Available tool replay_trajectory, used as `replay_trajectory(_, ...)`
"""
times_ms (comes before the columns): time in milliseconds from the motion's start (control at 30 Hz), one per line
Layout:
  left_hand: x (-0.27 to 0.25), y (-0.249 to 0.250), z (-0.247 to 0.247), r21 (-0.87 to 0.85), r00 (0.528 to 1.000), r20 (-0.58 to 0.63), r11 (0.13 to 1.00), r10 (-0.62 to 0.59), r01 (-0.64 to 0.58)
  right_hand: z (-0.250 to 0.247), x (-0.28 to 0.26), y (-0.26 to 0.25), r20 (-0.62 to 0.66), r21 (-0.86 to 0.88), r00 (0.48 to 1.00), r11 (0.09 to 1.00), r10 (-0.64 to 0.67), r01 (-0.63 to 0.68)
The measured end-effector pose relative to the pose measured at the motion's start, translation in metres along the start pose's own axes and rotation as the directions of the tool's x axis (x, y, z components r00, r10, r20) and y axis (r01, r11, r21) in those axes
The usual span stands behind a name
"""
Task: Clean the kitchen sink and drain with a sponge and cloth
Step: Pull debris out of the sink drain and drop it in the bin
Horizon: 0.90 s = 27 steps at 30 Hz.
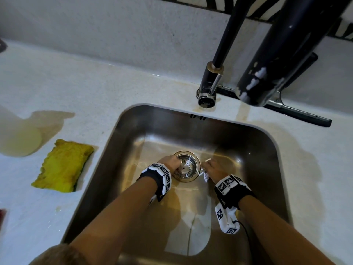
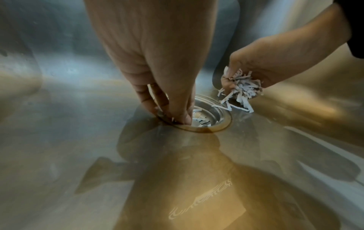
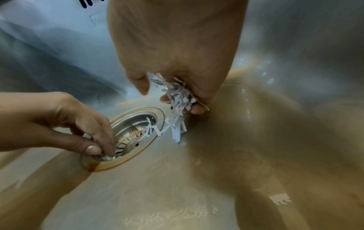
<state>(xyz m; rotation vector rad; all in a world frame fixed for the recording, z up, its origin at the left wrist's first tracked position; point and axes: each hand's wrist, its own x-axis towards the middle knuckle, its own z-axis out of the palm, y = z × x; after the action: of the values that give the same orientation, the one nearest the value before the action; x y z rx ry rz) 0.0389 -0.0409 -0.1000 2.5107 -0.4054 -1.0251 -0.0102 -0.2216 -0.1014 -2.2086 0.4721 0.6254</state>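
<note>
A steel sink (image 1: 133, 119) holds a round drain strainer (image 1: 188, 170) with white paper shreds (image 2: 199, 116) in it. My left hand (image 1: 172, 163) reaches into the strainer's left side, and its thumb and fingertips (image 3: 107, 153) pinch shreds at the rim. My right hand (image 1: 212, 168) hovers just right of the drain (image 3: 135, 137) and grips a bundle of paper shreds (image 3: 180, 99), whose ends hang down onto the sink floor. A worn yellow sponge (image 1: 64, 166) lies on the counter left of the sink. No cloth is in view.
A black tap (image 1: 210, 87) stands behind the sink, with a thick dark cylinder (image 1: 271, 69) to its right. A squeegee (image 1: 298, 113) lies along the back edge. A pale round object (image 1: 19, 138) sits at the far left. The white counter (image 1: 95, 88) shows brown stains.
</note>
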Motion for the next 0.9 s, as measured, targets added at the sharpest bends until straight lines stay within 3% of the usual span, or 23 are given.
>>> replay_trajectory(100, 0.000, 0.002, -0.001, -0.031, 1.000, 0.011, 0.999, 0.008, -0.008, 0.001, -0.002, 0.007, -0.038, -0.107, 0.996, 0.991, -0.079, 0.075)
replay_trajectory(267, 0.006, 0.001, -0.005, -0.106, 0.993, 0.110, 0.993, -0.036, 0.047, 0.000, -0.002, 0.010, 0.097, -0.262, 0.972, 0.936, -0.216, 0.234)
replay_trajectory(433, 0.008, 0.001, -0.008, -0.124, 0.998, 0.057, 0.991, -0.035, 0.042, 0.001, 0.002, 0.016, -0.146, -0.180, 0.951, 0.952, -0.273, 0.246)
replay_trajectory(600, 0.008, 0.001, -0.002, 0.097, 0.997, 0.064, 0.994, 0.051, -0.057, 0.001, 0.000, 0.015, -0.151, -0.171, 0.954, 0.957, -0.261, 0.235)
replay_trajectory(700, 0.010, 0.003, 0.000, 0.169, 0.995, 0.008, 0.980, 0.102, -0.101, 0.000, 0.002, 0.013, -0.229, -0.114, 0.948, 0.974, -0.219, 0.198)
replay_trajectory(900, 0.014, 0.013, 0.008, 0.177, 0.992, -0.061, 0.979, 0.114, -0.102, -0.008, 0.000, 0.012, -0.298, -0.046, 0.949, 0.995, -0.099, 0.089)
